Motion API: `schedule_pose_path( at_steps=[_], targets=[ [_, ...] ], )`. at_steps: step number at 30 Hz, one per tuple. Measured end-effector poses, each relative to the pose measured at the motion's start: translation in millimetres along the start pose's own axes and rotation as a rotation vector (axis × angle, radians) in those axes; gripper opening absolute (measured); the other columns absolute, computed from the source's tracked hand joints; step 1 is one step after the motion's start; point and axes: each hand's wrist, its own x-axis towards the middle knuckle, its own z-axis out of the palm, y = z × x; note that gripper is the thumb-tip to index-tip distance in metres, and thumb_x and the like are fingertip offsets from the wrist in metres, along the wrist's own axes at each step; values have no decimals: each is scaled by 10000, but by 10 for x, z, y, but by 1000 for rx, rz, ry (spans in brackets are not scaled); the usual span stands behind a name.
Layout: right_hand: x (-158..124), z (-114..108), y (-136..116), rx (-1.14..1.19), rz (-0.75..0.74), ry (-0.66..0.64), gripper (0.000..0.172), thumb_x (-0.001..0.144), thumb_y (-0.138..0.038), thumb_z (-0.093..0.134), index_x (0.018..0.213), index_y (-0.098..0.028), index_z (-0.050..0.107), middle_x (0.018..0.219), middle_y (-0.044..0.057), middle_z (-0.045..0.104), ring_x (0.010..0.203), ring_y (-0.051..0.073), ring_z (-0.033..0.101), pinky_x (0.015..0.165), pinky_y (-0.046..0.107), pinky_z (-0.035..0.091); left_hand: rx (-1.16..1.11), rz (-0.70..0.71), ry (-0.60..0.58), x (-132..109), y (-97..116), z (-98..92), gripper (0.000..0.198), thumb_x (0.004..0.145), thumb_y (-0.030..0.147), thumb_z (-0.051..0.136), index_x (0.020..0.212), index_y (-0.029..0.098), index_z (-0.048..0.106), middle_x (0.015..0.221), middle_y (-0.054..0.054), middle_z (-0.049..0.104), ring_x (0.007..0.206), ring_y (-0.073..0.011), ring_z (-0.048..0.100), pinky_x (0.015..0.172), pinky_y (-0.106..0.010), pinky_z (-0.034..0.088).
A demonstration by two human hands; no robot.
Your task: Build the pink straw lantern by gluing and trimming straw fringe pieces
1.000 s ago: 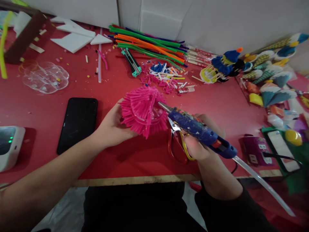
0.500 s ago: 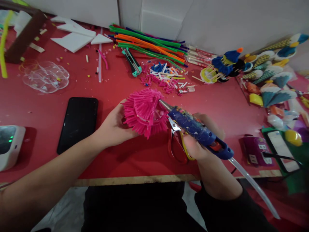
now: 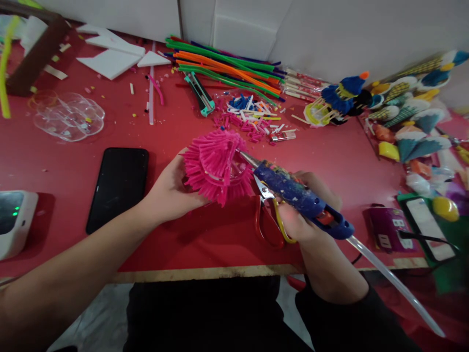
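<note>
My left hand point(image 3: 175, 188) is closed on the side of a round pink craft piece point(image 3: 216, 164) covered in layers of short pipe cleaner lengths; its fingers are partly hidden behind the piece. A blue hot glue gun point(image 3: 293, 188), paint-stained or glue-stained, is gripped in my right hand point(image 3: 298, 220). Its metal nozzle points left and meets the right upper part of the pink piece, beside a bare, shiny patch. From the gun's rear sticks a long clear glue stick point(image 3: 395, 283). Scissors point(image 3: 269, 215) with red and yellow handles lie on the table, partly under the gun and right hand.
On the red table point(image 3: 205, 244) lie a black phone point(image 3: 117, 188), a clear palette point(image 3: 71, 117), a utility knife point(image 3: 199, 94), pipe cleaners point(image 3: 227, 66), cut pink bits point(image 3: 244, 122) and a lighter point(image 3: 283, 136). Finished-looking crafts point(image 3: 410, 105) and a purple power block point(image 3: 390, 227) are at right.
The pink piece has shifted slightly left and up with my left hand. The glue gun's nozzle has followed it, and the glue stick's tail has swung a little to the right.
</note>
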Motion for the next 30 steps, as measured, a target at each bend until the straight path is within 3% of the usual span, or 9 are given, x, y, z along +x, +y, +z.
schedule_pose_path(
  at_steps=[5,19,30],
  targets=[
    [42,-4,-32,-41,-88,40,118,781,-248,639,719,-252,539,552,-66,541,446,114,489,425,256,396,-19,-37,23,7,4,9,645,693,230,910,1231,155,563,1236,-153,766,1029,-236,793,948,-410,661],
    [48,-27,-35,-90,-58,29,109,767,-248,629,712,-254,535,541,-63,541,431,116,494,417,252,401,-6,48,92,-8,-87,-55,715,659,340,969,1254,194,601,1278,-124,749,1160,-262,745,1023,-444,634],
    [73,-19,-47,-83,-97,35,141,769,-289,610,679,-260,505,500,-77,495,404,114,469,403,250,363,15,67,115,-5,-100,-71,702,670,334,964,1251,188,597,1274,-137,752,1137,-256,760,983,-410,653]
  ],
)
